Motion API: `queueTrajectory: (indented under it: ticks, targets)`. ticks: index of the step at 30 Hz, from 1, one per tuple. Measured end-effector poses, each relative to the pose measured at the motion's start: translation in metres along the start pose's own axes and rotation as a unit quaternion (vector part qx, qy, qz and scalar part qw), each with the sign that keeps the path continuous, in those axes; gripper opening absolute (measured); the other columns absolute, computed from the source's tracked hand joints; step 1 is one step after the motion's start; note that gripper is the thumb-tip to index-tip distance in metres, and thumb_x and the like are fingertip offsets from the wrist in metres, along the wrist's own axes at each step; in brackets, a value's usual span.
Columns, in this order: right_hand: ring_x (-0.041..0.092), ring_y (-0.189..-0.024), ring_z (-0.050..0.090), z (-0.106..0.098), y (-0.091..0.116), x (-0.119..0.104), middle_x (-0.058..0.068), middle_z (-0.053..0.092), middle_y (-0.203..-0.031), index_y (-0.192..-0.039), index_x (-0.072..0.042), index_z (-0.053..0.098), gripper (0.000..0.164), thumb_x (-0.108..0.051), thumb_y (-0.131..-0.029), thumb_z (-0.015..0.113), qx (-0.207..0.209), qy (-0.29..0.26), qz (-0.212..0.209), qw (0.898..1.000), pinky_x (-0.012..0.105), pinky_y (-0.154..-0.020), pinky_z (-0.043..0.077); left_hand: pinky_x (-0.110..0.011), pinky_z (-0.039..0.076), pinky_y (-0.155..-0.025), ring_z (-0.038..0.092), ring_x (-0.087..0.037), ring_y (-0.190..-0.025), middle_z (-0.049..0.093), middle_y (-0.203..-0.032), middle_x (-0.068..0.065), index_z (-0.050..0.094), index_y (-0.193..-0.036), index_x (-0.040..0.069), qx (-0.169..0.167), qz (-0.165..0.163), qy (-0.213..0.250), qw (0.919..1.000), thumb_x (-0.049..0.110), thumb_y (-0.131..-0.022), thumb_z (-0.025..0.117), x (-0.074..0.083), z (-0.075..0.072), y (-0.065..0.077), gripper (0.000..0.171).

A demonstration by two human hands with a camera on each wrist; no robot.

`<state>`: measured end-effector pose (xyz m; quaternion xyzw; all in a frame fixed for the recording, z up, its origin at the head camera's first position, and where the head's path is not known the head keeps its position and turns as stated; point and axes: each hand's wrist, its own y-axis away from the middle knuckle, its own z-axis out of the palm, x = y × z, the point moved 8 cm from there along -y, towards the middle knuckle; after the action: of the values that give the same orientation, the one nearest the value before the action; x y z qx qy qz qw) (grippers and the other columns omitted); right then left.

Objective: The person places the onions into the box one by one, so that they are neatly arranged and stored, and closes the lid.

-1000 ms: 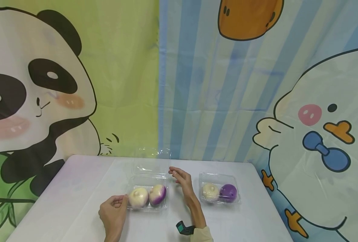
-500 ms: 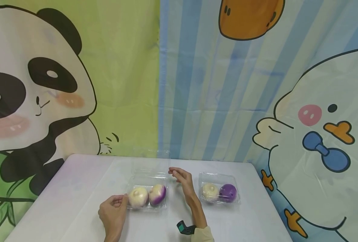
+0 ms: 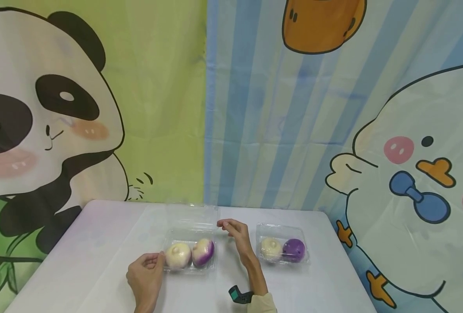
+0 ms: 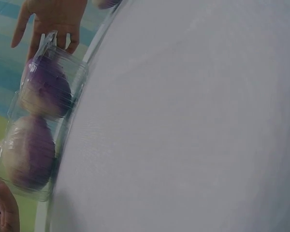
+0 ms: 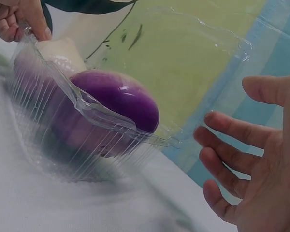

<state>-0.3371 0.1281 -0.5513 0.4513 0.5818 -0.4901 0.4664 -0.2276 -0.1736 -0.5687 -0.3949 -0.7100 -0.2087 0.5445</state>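
Observation:
A clear plastic clamshell box [image 3: 190, 270] sits on the table with its transparent lid [image 3: 192, 216] raised at the back. Inside lie two round, glossy vegetables that look like turnips: a mostly white one [image 3: 178, 255] at left and a white-and-purple one [image 3: 203, 252] at right. My left hand [image 3: 146, 274] pinches the box's left rim, its other fingers curled. Beside the lid's right edge, near the hinge, is my right hand [image 3: 236, 234]. In the right wrist view this hand [image 5: 263, 164] has spread, relaxed fingers; whether a fingertip touches the plastic is hard to tell.
To the right stands a second clear box [image 3: 260, 230], its lid down, with one white and one purple round vegetable. The white table [image 3: 98, 269] ends at a cartoon-printed curtain [image 3: 247, 108]. A dark device [image 3: 240, 295] is on the right wrist.
The raised lid's top edge has come down in the head view. Both hands and the box stay in nearly the same places; the view itself shifts slightly.

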Motion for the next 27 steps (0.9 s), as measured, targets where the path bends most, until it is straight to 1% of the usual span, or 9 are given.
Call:
queueTrajectory:
  ticks: [2,5,8,12,17,20,24,27]
  targets:
    - [0.028,-0.111,0.068,0.0002,0.0004,0.0002,0.025,0.078,-0.124,-0.119,0.002,0.079,0.037,-0.029,-0.111,0.061,0.001,0.001,-0.002,1.000,0.042,-0.099,0.048,-0.009,0.052,-0.051,0.065,-0.007,-0.058,0.079,-0.083,-0.022,0.077,-0.095,-0.007,0.001,0.000,-0.002,1.0000,0.004,-0.095,0.078,-0.0010,-0.0004,0.0003,0.011]
    - [0.025,-0.110,0.069,0.0007,0.0014,0.0007,0.026,0.077,-0.124,-0.120,0.003,0.078,0.037,-0.028,-0.112,0.059,0.000,0.006,-0.004,1.000,0.040,-0.096,0.047,-0.009,0.051,-0.051,0.065,-0.007,-0.058,0.079,-0.083,-0.022,0.078,-0.094,-0.007,0.003,0.000,-0.006,1.0000,0.003,-0.095,0.078,-0.0025,-0.0007,0.0005,0.011]
    - [0.028,-0.112,0.069,0.0015,0.0032,-0.0005,0.026,0.077,-0.125,-0.122,0.003,0.077,0.036,-0.026,-0.112,0.058,-0.003,0.005,-0.005,1.000,0.039,-0.096,0.047,-0.010,0.051,-0.050,0.066,-0.009,-0.058,0.079,-0.083,-0.022,0.078,-0.094,-0.007,0.005,-0.003,-0.009,0.9999,0.004,-0.095,0.079,-0.0037,-0.0008,0.0008,0.011]
    - [0.030,-0.115,0.068,0.0019,0.0039,-0.0004,0.026,0.077,-0.126,-0.121,0.001,0.078,0.036,-0.028,-0.112,0.059,-0.006,0.004,-0.004,1.000,0.040,-0.099,0.046,-0.009,0.050,-0.050,0.067,-0.010,-0.058,0.079,-0.083,-0.023,0.078,-0.095,-0.007,0.007,-0.007,-0.012,0.9999,0.004,-0.095,0.078,-0.0040,-0.0005,0.0008,0.011]
    - [0.029,-0.113,0.069,0.0014,0.0022,0.0004,0.024,0.078,-0.123,-0.118,0.001,0.078,0.037,-0.029,-0.113,0.058,-0.009,0.013,-0.011,1.000,0.037,-0.097,0.046,-0.009,0.050,-0.050,0.066,-0.010,-0.059,0.079,-0.084,-0.022,0.078,-0.095,-0.007,0.007,-0.008,-0.011,0.9999,0.004,-0.095,0.078,-0.0032,-0.0008,0.0003,0.011]
    - [0.023,-0.109,0.069,0.0008,0.0016,-0.0005,0.022,0.079,-0.119,-0.116,0.002,0.078,0.038,-0.030,-0.113,0.057,-0.008,0.020,-0.019,1.000,0.035,-0.094,0.046,-0.009,0.050,-0.051,0.065,-0.009,-0.059,0.079,-0.083,-0.022,0.078,-0.094,-0.007,0.006,-0.006,-0.008,0.9999,0.004,-0.095,0.079,-0.0026,-0.0008,0.0001,0.011]
    - [0.011,-0.103,0.066,0.0004,0.0004,0.0016,0.017,0.079,-0.113,-0.112,0.001,0.079,0.037,-0.030,-0.111,0.060,-0.007,0.026,-0.019,0.999,0.035,-0.096,0.047,-0.009,0.050,-0.051,0.064,-0.007,-0.058,0.079,-0.083,-0.021,0.078,-0.094,-0.007,0.007,-0.004,-0.006,1.0000,0.004,-0.095,0.079,-0.0018,-0.0007,-0.0003,0.011]
    - [0.009,-0.101,0.064,0.0001,-0.0002,0.0036,0.015,0.078,-0.111,-0.110,-0.001,0.080,0.034,-0.030,-0.109,0.061,-0.004,0.027,-0.012,1.000,0.036,-0.097,0.046,-0.009,0.050,-0.051,0.064,-0.007,-0.058,0.079,-0.083,-0.021,0.078,-0.094,-0.007,0.008,-0.002,-0.005,1.0000,0.004,-0.095,0.079,-0.0013,-0.0008,-0.0004,0.011]
